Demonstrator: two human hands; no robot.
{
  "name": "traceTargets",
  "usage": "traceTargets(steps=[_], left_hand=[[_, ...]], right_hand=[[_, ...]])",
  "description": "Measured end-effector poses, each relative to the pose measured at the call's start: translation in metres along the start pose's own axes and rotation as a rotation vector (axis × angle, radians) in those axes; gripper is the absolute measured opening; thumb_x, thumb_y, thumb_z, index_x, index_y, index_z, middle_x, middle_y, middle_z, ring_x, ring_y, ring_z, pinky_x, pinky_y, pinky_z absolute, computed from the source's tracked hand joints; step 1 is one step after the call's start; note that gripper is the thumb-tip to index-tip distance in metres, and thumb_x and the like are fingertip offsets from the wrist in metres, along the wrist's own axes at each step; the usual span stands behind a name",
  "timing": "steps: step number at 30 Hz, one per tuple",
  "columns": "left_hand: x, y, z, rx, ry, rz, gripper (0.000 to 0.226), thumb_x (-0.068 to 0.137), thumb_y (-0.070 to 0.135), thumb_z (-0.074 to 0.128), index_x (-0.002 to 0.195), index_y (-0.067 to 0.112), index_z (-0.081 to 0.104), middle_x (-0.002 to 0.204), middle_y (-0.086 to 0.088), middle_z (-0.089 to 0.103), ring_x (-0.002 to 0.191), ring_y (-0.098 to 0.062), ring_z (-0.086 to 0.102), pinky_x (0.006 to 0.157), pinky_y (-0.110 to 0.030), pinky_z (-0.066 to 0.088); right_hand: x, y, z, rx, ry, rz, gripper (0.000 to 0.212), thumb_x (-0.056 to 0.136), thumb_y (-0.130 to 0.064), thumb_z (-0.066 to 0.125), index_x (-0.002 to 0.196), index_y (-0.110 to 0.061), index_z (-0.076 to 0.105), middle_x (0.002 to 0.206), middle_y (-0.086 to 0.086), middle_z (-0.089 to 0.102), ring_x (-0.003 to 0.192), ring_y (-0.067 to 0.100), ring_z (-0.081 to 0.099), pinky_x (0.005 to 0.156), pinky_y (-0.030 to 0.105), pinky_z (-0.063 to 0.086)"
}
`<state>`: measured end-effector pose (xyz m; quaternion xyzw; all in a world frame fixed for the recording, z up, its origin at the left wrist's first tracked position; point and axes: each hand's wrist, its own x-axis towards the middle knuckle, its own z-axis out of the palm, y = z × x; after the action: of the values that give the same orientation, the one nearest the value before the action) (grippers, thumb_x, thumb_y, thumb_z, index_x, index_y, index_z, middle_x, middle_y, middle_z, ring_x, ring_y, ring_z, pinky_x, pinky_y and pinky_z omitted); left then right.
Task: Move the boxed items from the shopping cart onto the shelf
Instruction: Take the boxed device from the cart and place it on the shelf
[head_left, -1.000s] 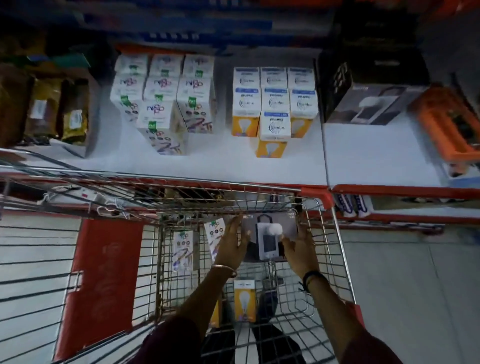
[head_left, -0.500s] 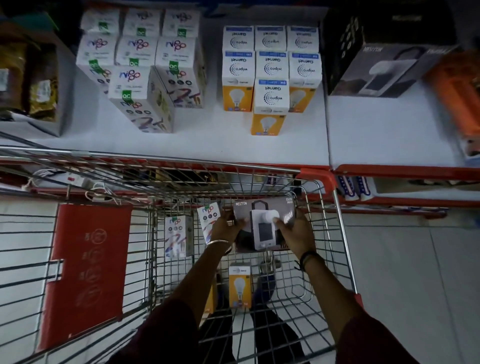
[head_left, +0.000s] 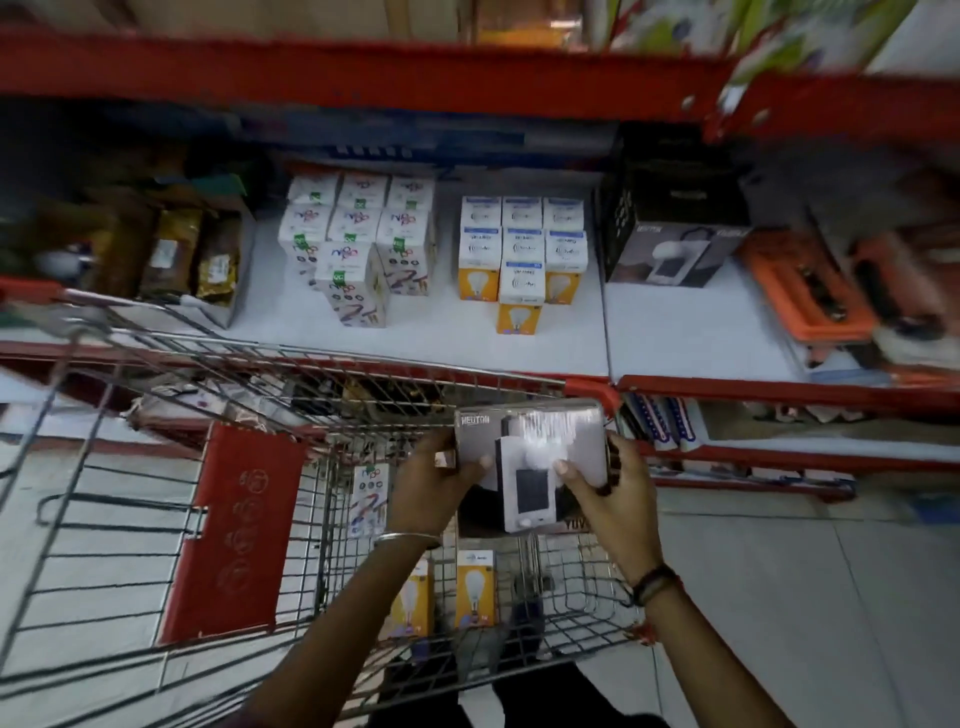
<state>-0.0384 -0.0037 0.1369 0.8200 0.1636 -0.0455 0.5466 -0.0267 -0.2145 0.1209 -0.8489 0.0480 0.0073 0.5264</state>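
The grey lantern box (head_left: 530, 457) is up above the front end of the shopping cart (head_left: 332, 395), clamped between both hands: the left hand (head_left: 434, 486) wraps its left edge with the thumb on the printed face, the right hand (head_left: 610, 493) grips the right edge the same way. Glare and motion blur wash out the upper right of the box face, and its lower edge is lost in shadow. Below the box, on the cart floor, stand two yellow bulb boxes (head_left: 475, 590), the left one partly hidden behind the left forearm; left of the box a white patterned carton (head_left: 369, 499) leans behind the wire. Beyond the box lies the white shelf (head_left: 691, 338) with its red front lip, carrying a matching grey lantern box (head_left: 672, 257), a block of white-and-yellow bulb boxes (head_left: 522, 260) and a block of white patterned cartons (head_left: 358, 244). The orange items (head_left: 810, 291) at the shelf's right end are too smeared to identify, and the upper tier (head_left: 363, 73) is blurred
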Motion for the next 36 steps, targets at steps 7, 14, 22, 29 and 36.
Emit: traceTargets(steps=[7,14,22,29,36], left_hand=[[-0.021,0.09,-0.007,-0.247,-0.02,0.204,0.037,0.082,0.028,0.065,0.117,0.023,0.053,0.109,0.012,0.065,0.096,-0.002,0.064,0.075,-0.009,0.052],[0.009,0.158,0.042,-0.363,-0.108,0.228,0.034,0.088,0.041,0.05,0.117,0.024,0.049,0.108,0.011,0.058,0.1,-0.008,0.059,0.073,-0.011,0.051],[0.103,0.156,0.138,-0.405,-0.139,0.124,0.018,0.079,0.043,0.059,0.092,0.035,0.051,0.098,0.002,0.061,0.106,-0.032,0.061,0.093,-0.055,0.051],[0.151,0.142,0.184,-0.39,-0.129,0.063,0.019,0.09,0.02,0.055,0.105,0.014,0.046,0.093,-0.007,0.055,0.071,-0.018,0.051,0.063,-0.029,0.042],[0.154,0.137,0.187,-0.309,-0.111,0.103,0.031,0.089,0.022,0.058,0.114,0.007,0.048,0.105,0.0,0.054,0.098,-0.019,0.055,0.077,-0.019,0.044]], right_hand=[[0.011,-0.05,-0.053,0.093,0.165,-0.14,0.081,0.061,-0.059,0.069,0.128,-0.02,0.046,0.127,0.002,0.054,0.114,0.017,0.054,0.084,0.025,0.051],[0.064,-0.062,-0.101,0.314,0.308,-0.168,0.061,0.072,-0.046,0.065,0.122,-0.017,0.049,0.114,-0.009,0.06,0.103,-0.007,0.057,0.085,0.012,0.049],[0.155,-0.024,-0.126,0.359,0.505,0.047,0.045,0.089,-0.027,0.059,0.127,-0.007,0.046,0.099,-0.007,0.055,0.085,0.004,0.053,0.081,0.019,0.043],[0.199,0.015,-0.13,0.271,0.436,0.139,0.047,0.089,-0.025,0.059,0.128,-0.003,0.042,0.095,-0.003,0.054,0.085,0.009,0.051,0.081,0.014,0.042],[0.197,0.018,-0.128,0.187,0.375,0.105,0.047,0.091,-0.032,0.055,0.131,-0.015,0.038,0.104,-0.007,0.048,0.093,0.008,0.048,0.087,0.026,0.037]])
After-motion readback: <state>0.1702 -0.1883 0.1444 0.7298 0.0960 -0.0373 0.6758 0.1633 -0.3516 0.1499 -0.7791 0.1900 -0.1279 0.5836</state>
